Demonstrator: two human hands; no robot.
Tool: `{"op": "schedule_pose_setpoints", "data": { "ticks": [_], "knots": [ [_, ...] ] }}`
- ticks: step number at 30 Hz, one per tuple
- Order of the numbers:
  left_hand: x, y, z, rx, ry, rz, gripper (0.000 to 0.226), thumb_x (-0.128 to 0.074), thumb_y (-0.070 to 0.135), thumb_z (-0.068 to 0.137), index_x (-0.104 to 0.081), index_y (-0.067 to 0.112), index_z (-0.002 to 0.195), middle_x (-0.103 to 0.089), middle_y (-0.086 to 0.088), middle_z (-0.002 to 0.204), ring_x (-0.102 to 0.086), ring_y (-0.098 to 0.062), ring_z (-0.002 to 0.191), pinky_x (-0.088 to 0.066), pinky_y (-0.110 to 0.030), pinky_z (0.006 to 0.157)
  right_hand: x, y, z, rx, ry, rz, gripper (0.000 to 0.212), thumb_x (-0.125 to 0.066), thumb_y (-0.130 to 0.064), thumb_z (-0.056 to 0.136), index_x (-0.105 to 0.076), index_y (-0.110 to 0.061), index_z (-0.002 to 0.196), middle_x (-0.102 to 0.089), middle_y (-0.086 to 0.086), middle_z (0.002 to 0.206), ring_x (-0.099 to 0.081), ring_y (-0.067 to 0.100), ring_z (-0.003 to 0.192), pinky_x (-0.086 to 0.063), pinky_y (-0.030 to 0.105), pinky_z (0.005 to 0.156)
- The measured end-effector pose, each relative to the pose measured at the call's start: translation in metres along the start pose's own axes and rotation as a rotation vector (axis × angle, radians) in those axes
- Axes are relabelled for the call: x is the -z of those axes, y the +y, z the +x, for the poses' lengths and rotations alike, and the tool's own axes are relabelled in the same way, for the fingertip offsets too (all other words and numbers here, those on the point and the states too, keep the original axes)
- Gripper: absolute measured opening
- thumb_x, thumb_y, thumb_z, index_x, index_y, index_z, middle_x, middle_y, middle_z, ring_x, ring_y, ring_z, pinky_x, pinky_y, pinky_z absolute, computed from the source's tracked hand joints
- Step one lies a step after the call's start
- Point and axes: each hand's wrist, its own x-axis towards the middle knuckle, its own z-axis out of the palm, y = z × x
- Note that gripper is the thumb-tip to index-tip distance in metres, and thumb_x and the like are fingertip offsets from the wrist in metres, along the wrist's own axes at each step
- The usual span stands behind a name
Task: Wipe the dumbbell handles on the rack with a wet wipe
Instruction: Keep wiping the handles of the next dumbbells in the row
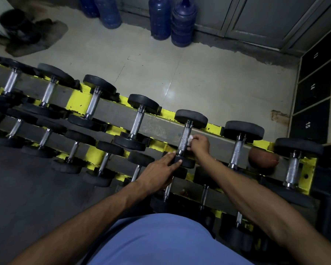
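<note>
Person stands over a yellow-and-grey dumbbell rack [75,100], both bare arms reaching out. On the top tier I count seven dumbbells, each with two black heads and one knurled steel grip. The right hand [200,144] is at the fifth dumbbell [191,118] from the left, fingers curled, pinching one white wet wipe [190,139] against the right side of its handle [184,137]. The wipe is mostly buried in the fingers and only a small wad shows. The left hand [161,169] is flat, fingers straight and close together, with the fingertips resting on that same dumbbell's near head [188,163]; it grips nothing. The lower tiers carry smaller dumbbells with at least eight grips visible; the arms cover some, so the exact count can't be told. One brown ball [264,157] shows between the sixth and seventh top dumbbells, lower down; what it rests on can't be told. On the pale tiled floor [199,77] behind the rack, four blue water jugs [160,18] stand against the wall in two pairs. One dark mat [46,37] lies in the far left corner with a black object on it, too dim to identify. Black lockers [311,104] stand at the right, with 14 and 15 readable. The person wears a blue shirt [161,240].
</note>
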Motion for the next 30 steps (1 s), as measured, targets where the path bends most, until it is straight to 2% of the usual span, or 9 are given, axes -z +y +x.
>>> {"op": "schedule_pose_setpoints", "data": {
  "ticks": [4,7,11,13,15,17,20,25,30],
  "knots": [
    [0.003,0.0,-0.001,-0.007,-0.005,0.013,0.078,-0.058,0.013,0.102,-0.015,0.025,0.167,0.001,-0.014,0.174,-0.004,-0.028,0.161,-0.034,-0.046,0.121,-0.005,-0.037,0.031,-0.242,-0.117,0.516,0.033,-0.029,0.007,0.1,-0.058,-0.002,0.113,-0.069,0.021,0.106,-0.071,0.035,0.09,-0.057,0.056,0.091],
    [0.002,-0.001,-0.001,-0.011,-0.01,0.018,0.078,-0.057,0.013,0.103,-0.014,0.024,0.167,0.001,-0.015,0.174,-0.004,-0.028,0.161,-0.035,-0.047,0.121,-0.007,-0.041,0.032,-0.304,-0.218,0.682,0.039,-0.023,0.0,0.103,-0.059,0.001,0.117,-0.066,0.024,0.111,-0.069,0.034,0.089,-0.052,0.056,0.096],
    [-0.001,-0.004,-0.001,-0.021,-0.006,0.023,0.08,-0.058,0.013,0.102,-0.013,0.026,0.167,0.001,-0.014,0.174,-0.005,-0.028,0.161,-0.035,-0.048,0.121,-0.011,-0.028,0.021,-0.137,0.01,0.65,0.021,-0.043,0.005,0.098,-0.06,-0.003,0.106,-0.066,0.02,0.101,-0.067,0.031,0.084,-0.06,0.045,0.079],
    [0.0,-0.005,-0.001,-0.022,-0.004,0.021,0.079,-0.058,0.013,0.103,-0.014,0.026,0.167,0.001,-0.013,0.174,-0.005,-0.028,0.16,-0.034,-0.048,0.122,-0.006,-0.017,0.011,0.135,0.181,0.385,0.006,-0.064,-0.008,0.095,-0.066,-0.012,0.091,-0.071,0.007,0.092,-0.067,0.025,0.083,-0.061,0.038,0.069],
    [0.0,-0.005,0.0,-0.026,-0.002,0.016,0.078,-0.058,0.014,0.103,-0.014,0.026,0.167,0.001,-0.014,0.174,-0.006,-0.028,0.16,-0.034,-0.047,0.122,-0.001,-0.007,0.001,0.457,0.27,-0.043,0.009,-0.069,-0.021,0.093,-0.065,-0.016,0.088,-0.066,-0.001,0.088,-0.062,0.018,0.079,-0.052,0.032,0.064],
    [0.0,-0.005,0.0,-0.029,-0.003,0.013,0.079,-0.059,0.015,0.102,-0.015,0.026,0.166,-0.001,-0.015,0.174,-0.007,-0.029,0.16,-0.035,-0.047,0.122,0.003,-0.004,-0.005,0.75,0.31,-0.454,0.006,-0.066,-0.023,0.095,-0.064,-0.017,0.096,-0.058,-0.002,0.096,-0.053,0.014,0.08,-0.038,0.028,0.059],
    [0.001,-0.006,0.0,-0.037,0.003,0.008,0.08,-0.061,0.012,0.1,-0.017,0.025,0.166,-0.003,-0.014,0.174,-0.008,-0.029,0.16,-0.037,-0.048,0.121,0.013,-0.009,0.001,1.047,0.259,-0.905,0.017,-0.063,-0.021,0.095,-0.063,-0.018,0.112,-0.057,-0.001,0.112,-0.052,0.017,0.086,-0.041,0.03,0.055],
    [0.002,-0.007,0.001,-0.05,0.008,0.02,0.079,-0.059,0.011,0.101,-0.017,0.025,0.166,-0.004,-0.015,0.174,-0.009,-0.029,0.16,-0.036,-0.047,0.122,0.014,-0.034,0.004,1.078,0.104,-1.281,0.024,-0.049,-0.03,0.099,-0.062,-0.017,0.115,-0.063,0.0,0.117,-0.067,0.025,0.066,-0.05,0.032,0.05],
    [0.003,-0.004,0.0,-0.045,0.009,0.025,0.078,-0.057,0.01,0.102,-0.017,0.024,0.166,-0.003,-0.015,0.174,-0.009,-0.029,0.16,-0.035,-0.047,0.122,-0.004,-0.07,-0.009,0.905,-0.468,-1.603,0.02,-0.056,-0.03,0.095,-0.065,-0.017,0.107,-0.067,0.005,0.105,-0.065,0.028,0.094,-0.052,0.037,0.069]
  ]
}}
